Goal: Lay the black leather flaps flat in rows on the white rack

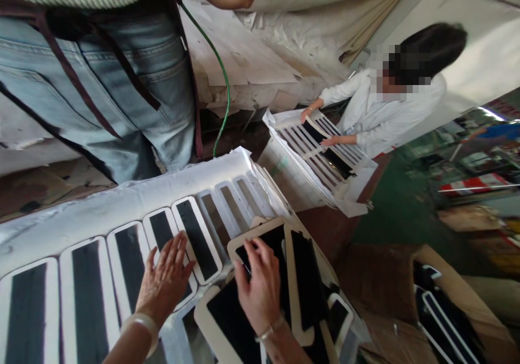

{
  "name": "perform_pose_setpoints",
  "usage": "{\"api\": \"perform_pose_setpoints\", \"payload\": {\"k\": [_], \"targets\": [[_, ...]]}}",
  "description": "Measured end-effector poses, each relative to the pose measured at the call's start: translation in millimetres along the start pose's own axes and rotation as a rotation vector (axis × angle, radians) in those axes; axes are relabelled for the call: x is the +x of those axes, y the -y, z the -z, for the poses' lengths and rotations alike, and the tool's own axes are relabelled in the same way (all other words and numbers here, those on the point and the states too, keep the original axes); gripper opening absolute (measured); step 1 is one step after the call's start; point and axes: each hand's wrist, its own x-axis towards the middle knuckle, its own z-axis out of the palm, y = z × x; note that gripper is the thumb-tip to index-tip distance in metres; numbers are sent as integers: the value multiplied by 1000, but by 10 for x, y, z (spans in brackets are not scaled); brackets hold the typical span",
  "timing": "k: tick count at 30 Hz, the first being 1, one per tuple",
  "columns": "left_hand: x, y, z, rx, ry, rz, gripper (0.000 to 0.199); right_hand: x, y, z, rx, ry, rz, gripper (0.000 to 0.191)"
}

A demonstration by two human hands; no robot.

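Note:
My left hand [166, 272] lies flat, fingers stretched out, on a flat black panel with a white rounded border [162, 223]. That panel sits in a row of similar ones on a slatted, white-covered work surface [134, 190]. Just right of it is the last panel of the row [197, 239], close to my left fingertips. My right hand [262, 283] rests on a loose pile of black panels with cream borders [227, 320], fingers apart and slightly bent. Its fingertips touch a cream-edged panel [280, 245], and nothing is gripped in it.
Bare slats [227, 207] continue beyond the row. Across from me, a person in a white top [390, 104] handles black strips at another slatted stand [292, 142]. Another person in jeans [134, 98] stands close by at left. A cardboard box [414, 299] holding dark panels is at lower right.

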Motion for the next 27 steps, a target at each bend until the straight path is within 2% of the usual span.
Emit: {"api": "perform_pose_setpoints", "payload": {"k": [2,3,6,9,13,16,19,22,24,27], "targets": [[-3,-5,-5,-3,-24,-4,57,-220,-447,270,-69,-87,-111,42],[-3,-9,-6,-4,-38,-9,59,-310,-656,367,-121,-73,-194,46],[0,-25,-4,-2,-60,-17,64,-462,-1054,498,-211,142,-404,62],[11,-34,2,11,-32,-7,68,-434,-1081,503,-209,301,-435,63],[29,-39,14,40,39,1,69,-295,-1083,651,-66,344,-407,55],[32,-42,17,63,62,9,68,-285,-1372,883,92,335,-397,51],[34,-37,15,86,70,-4,65,-386,-1737,1026,170,295,-476,52],[53,-34,27,107,90,-21,58,-498,-1900,963,142,225,-542,60],[72,-38,50,107,114,-27,56,-538,-1863,840,122,211,-532,64],[114,-59,92,76,144,-27,57,-552,-1745,680,61,261,-586,84]]}}
